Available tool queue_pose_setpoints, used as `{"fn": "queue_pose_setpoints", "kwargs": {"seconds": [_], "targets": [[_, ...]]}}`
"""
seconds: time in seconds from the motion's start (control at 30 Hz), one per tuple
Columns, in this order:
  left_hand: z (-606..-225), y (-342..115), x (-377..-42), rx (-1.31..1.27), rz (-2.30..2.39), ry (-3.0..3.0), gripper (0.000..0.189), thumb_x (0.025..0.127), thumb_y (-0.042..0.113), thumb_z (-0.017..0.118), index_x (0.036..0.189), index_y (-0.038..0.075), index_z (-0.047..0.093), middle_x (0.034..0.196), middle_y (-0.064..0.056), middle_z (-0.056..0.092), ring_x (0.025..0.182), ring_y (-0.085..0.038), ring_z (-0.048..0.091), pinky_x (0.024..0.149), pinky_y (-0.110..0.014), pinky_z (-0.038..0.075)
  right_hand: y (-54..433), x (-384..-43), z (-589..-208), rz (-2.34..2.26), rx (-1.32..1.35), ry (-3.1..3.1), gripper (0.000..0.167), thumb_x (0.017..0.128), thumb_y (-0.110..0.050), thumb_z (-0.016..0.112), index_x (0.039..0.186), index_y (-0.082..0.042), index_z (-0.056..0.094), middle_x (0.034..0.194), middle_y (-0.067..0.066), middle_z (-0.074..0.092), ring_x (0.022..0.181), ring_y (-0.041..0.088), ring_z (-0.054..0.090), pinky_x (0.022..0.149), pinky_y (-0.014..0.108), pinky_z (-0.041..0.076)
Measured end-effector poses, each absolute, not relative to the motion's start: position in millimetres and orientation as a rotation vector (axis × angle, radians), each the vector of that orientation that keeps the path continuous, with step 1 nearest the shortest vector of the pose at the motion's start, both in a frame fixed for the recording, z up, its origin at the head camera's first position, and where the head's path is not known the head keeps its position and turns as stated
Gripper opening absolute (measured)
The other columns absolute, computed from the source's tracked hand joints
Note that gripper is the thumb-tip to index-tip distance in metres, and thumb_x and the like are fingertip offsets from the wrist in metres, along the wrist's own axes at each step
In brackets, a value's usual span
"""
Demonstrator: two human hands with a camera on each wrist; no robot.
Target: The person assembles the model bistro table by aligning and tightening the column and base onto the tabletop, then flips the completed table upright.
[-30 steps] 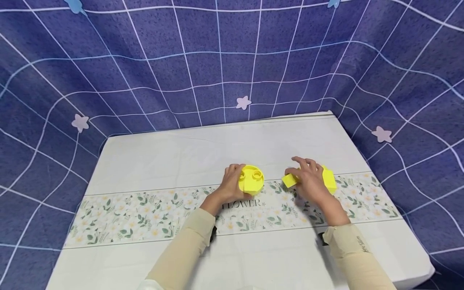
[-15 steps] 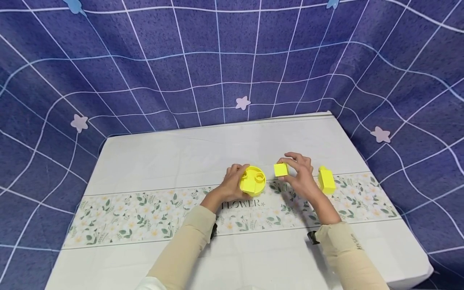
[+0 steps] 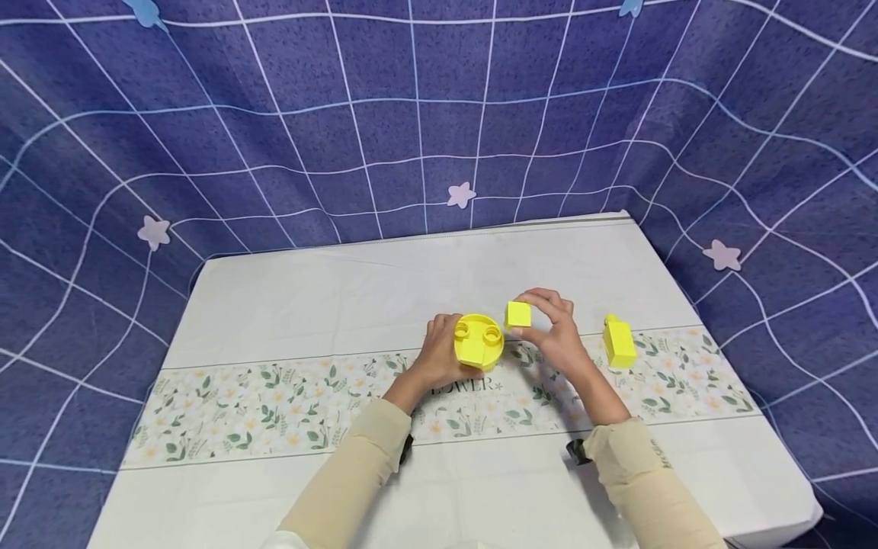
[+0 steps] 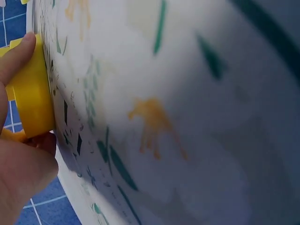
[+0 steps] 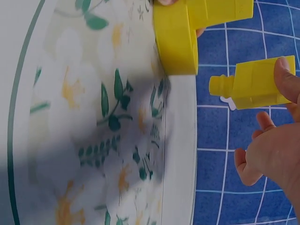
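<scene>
A round yellow base (image 3: 497, 351) sits on the table, with two ring-shaped sockets showing on its top. One yellow block (image 3: 472, 351) rises from its near side. My left hand (image 3: 437, 352) grips the base from the left, thumb and fingers around its side in the left wrist view. Beside it, raised above the table, is a second yellow block (image 3: 517, 314), pinched between thumb and fingers of my right hand (image 3: 559, 335). Its round ribbed peg (image 5: 221, 86) points down toward the table, apart from the base in the right wrist view.
Another yellow block (image 3: 620, 345) with a peg lies on the table to the right of my right hand. A white tablecloth (image 3: 309, 305) with a floral band covers the table. Blue curtain (image 3: 384, 137) with a white grid hangs behind and at both sides.
My right hand has picked the yellow block up from beside the other one at right and carried it left, turned upright, close to the base. My left hand stays on the base.
</scene>
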State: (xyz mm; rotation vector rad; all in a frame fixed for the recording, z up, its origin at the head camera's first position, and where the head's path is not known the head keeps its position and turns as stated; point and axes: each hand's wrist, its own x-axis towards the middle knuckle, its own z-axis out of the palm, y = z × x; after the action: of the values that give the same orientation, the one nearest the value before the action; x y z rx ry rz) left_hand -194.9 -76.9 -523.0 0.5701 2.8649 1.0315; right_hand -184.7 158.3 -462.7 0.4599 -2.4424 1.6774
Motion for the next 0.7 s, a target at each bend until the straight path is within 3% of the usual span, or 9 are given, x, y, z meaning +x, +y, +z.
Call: {"fn": "queue_pose_setpoints", "kwargs": {"seconds": [0.2,0.57,0.7], "targets": [[-524,-78,-196,0.571,1.121,2.795,0.099,0.058,0.037,0.093,0.140,0.017,0.042,0.125,-0.005,0.041,0.113,-0.019,0.032,0.097,-0.040,0.032,145,-172,-436,1.746,0.435,-2.435,0.040,0.080,0.005,0.072,0.119,0.006,0.061,0.130,0.023,0.047,0.119,0.036,0.028,0.098,0.056,0.023],[-520,-79,-201,0.547,1.159,2.659,0.101,0.058,0.027,0.094,0.142,0.026,0.040,0.124,-0.003,0.038,0.112,-0.018,0.029,0.100,-0.041,0.032,140,-171,-431,1.827,0.323,-2.518,0.040,0.083,0.001,0.071,0.121,0.005,0.061,0.134,0.020,0.047,0.120,0.033,0.030,0.104,0.056,0.022],[-520,-79,-202,0.545,1.127,2.658,0.102,0.057,0.027,0.094,0.143,0.027,0.039,0.124,-0.002,0.038,0.114,-0.019,0.029,0.102,-0.041,0.032,142,-178,-445,1.837,0.321,-2.546,0.041,0.084,-0.002,0.071,0.124,0.002,0.060,0.137,0.018,0.046,0.122,0.033,0.028,0.106,0.057,0.020]]}}
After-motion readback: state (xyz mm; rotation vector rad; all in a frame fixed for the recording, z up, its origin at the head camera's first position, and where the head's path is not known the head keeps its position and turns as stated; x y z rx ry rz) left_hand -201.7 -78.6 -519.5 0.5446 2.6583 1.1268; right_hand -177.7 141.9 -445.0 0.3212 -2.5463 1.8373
